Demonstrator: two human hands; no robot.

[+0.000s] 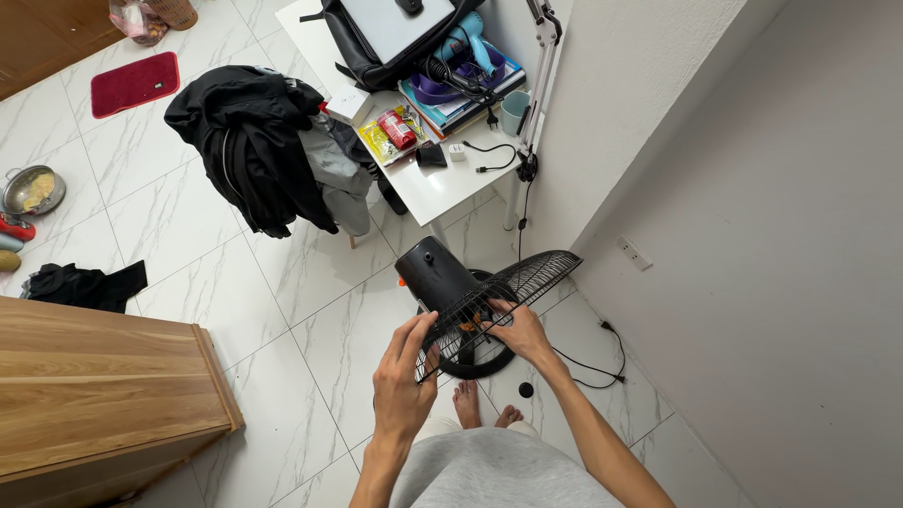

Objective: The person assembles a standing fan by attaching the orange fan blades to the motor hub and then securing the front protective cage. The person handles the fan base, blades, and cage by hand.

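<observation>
Grey shorts (489,470) and two bare feet (484,404) sit closest, right under both hands. Just past the hands stands a black floor fan (442,282), tipped back, with its motor (431,268) pointing away and its black wire grille (503,296) facing the person. It looks like the step in hand is working on the middle of that grille, where a bit of orange shows through the wires. The next move probably needs a firm pinch at the middle while the other hand keeps the rim from wobbling. The right hand (517,329) lies on the wires near the middle, fingers curled down onto them, gripping lightly. The left hand (404,376) is wide open, fingers spread and pointing up, with its fingertips just touching the lower left rim; it holds nothing. A small black round cap (525,389) lies on the white tiles just below the right wrist. A black cord (593,362) runs across the floor to the right of that hand.
</observation>
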